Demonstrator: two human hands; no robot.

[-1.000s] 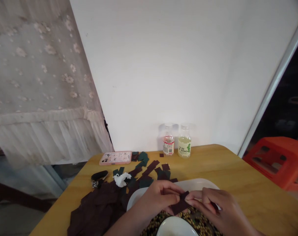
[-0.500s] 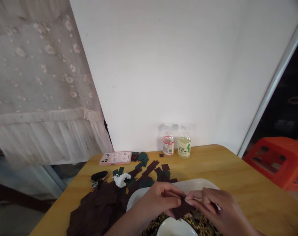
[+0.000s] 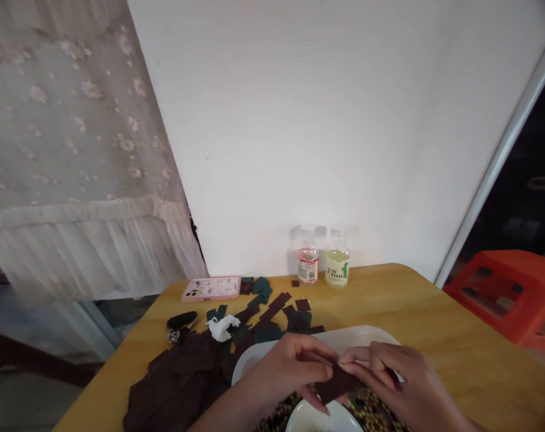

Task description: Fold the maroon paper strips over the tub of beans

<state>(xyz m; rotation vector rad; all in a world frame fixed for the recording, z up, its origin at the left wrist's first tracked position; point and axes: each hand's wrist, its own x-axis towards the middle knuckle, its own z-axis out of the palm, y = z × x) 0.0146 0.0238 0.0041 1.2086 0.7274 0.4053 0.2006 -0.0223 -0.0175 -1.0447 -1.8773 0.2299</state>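
Between my two hands is a dark brown piece of fabric or paper (image 3: 338, 384), held over a white tray (image 3: 362, 337). My left hand (image 3: 299, 366) grips its left side between thumb and fingers. At its upper right edge, my right hand (image 3: 389, 372) pinches the piece with fingertips close to the left thumb. Below the hands, a white bowl (image 3: 322, 419) stands in the tray, partly cut off by the frame. Small yellowish and dark beads or grains (image 3: 371, 408) lie around the bowl.
A heap of dark brown pieces (image 3: 177, 378) covers the table's left side, with green scraps (image 3: 262, 288) behind. Nearby lie a crumpled white tissue (image 3: 222, 328), a black-handled tool (image 3: 181, 321) and a pink phone (image 3: 210, 288). Two bottles (image 3: 337, 264) stand by the wall. An orange stool (image 3: 511, 288) is at right.
The brown piece has shifted slightly in my fingers, and a left fingertip now shows below it near the bowl. Both hands keep nearly the same place.
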